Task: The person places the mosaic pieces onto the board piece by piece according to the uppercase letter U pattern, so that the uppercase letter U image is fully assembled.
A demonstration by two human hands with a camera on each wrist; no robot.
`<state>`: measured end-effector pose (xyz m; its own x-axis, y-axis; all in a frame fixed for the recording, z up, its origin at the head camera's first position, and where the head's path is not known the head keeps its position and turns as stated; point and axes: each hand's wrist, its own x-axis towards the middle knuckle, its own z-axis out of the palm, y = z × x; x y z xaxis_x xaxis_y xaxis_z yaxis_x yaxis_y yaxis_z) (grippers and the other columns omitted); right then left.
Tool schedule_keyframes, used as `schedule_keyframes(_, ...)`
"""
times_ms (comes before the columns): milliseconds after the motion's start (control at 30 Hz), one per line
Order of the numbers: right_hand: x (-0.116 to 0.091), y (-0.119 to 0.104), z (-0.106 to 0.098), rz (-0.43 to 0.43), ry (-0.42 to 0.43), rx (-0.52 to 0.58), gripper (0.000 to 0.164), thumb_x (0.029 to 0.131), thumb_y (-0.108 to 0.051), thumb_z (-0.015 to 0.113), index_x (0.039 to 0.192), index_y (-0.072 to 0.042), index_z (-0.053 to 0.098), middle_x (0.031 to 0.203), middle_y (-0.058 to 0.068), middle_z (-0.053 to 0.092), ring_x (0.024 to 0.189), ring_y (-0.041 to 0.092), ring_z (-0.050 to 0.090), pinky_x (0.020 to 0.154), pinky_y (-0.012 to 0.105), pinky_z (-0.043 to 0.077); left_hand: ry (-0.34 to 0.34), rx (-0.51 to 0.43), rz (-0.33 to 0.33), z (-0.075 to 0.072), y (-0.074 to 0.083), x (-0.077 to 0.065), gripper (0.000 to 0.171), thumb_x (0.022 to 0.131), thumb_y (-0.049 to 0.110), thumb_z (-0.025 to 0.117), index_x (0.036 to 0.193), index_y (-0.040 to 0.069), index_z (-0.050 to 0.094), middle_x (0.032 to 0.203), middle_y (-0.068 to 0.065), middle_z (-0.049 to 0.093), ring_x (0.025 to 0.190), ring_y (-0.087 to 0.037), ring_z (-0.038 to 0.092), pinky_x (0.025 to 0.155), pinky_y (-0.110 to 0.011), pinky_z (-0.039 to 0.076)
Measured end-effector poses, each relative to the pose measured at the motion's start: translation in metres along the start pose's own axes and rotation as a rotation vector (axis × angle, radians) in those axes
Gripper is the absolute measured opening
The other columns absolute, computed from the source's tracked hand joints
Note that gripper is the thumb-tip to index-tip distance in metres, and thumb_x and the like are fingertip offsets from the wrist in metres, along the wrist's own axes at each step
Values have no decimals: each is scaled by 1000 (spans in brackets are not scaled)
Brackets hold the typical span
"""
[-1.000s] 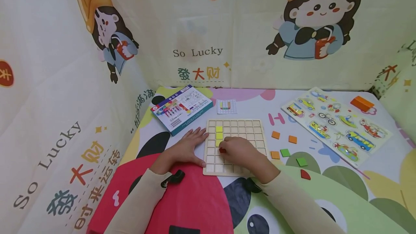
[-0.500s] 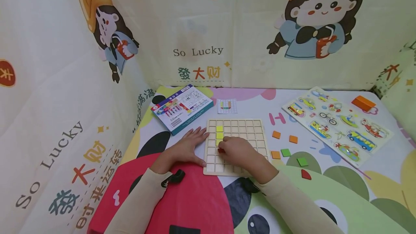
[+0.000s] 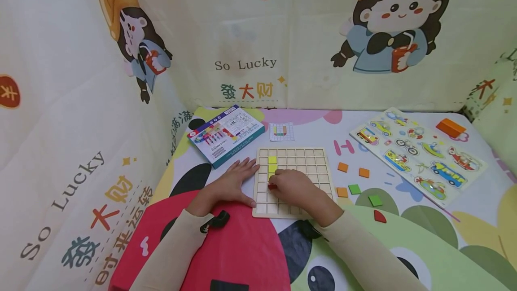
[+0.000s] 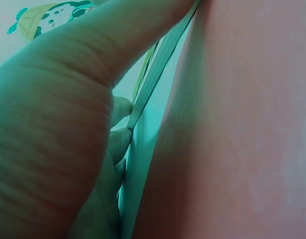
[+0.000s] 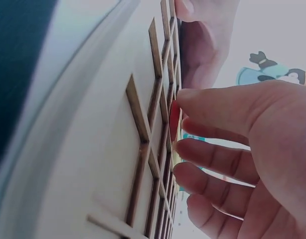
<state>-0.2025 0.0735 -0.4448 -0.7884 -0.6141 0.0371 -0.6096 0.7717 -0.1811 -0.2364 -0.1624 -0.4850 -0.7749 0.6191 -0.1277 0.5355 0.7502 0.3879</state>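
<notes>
A wooden grid board (image 3: 311,169) lies on the table, with yellow square tiles (image 3: 273,160) in a column near its left side. My right hand (image 3: 296,188) is over the board, pinching a small red piece (image 3: 272,187) just below the yellow column. In the right wrist view the thumb tip touches the red piece (image 5: 174,119) at the grid; its full shape is hidden. My left hand (image 3: 232,182) rests along the board's left edge with fingers spread, the thumb near the lower left corner. In the left wrist view, the thumb (image 4: 123,40) reaches the board's edge (image 4: 160,62).
Right of the board lie orange tiles (image 3: 342,167), green tiles (image 3: 375,200) and a red quarter-round piece (image 3: 379,216). Behind it are a pattern card (image 3: 282,132) and a box (image 3: 226,136). A vehicle picture board (image 3: 416,154) and an orange block (image 3: 451,128) lie farther right.
The right hand has shifted slightly left with the red piece, now covering most of the lowest yellow tile. The left hand has stayed in place.
</notes>
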Motion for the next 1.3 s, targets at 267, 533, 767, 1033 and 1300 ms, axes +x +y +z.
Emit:
schedule_keyframes(267,5,-1,0,-35,23,9,9,90,-23,70,95,-18,75,76,-7,56,65,8,51,63,25,48,-9,1,-10,0,0,0,119,61,74,73,156,22,23,162,4,12,147,-14,-4,117,-41,-2)
schedule_keyframes(533,6,2,3,-17,22,2,9,90,-24,70,96,-19,75,79,-8,57,67,7,52,64,25,48,8,4,8,1,0,0,119,62,74,73,156,20,24,162,2,14,148,-17,-2,117,-43,0)
schedule_keyframes(767,4,4,4,-1,8,13,12,89,-24,70,98,-19,75,79,-8,57,67,7,51,64,24,48,8,-2,8,1,-1,0,119,62,74,73,156,20,25,162,2,14,148,-18,-1,117,-44,0)
schedule_keyframes(1033,-1,4,-1,24,-20,24,19,88,-26,72,104,-19,76,83,-7,61,69,8,54,66,25,50,-3,0,3,1,0,1,120,61,75,72,156,21,23,162,3,13,148,-17,-3,117,-42,-1)
schedule_keyframes(1300,-5,10,-3,1,-1,-2,13,89,-17,67,97,-18,76,76,-8,56,64,7,50,60,23,45,1,-5,-9,1,-2,2,120,61,76,72,156,22,22,162,5,12,148,-17,-3,117,-41,-2)
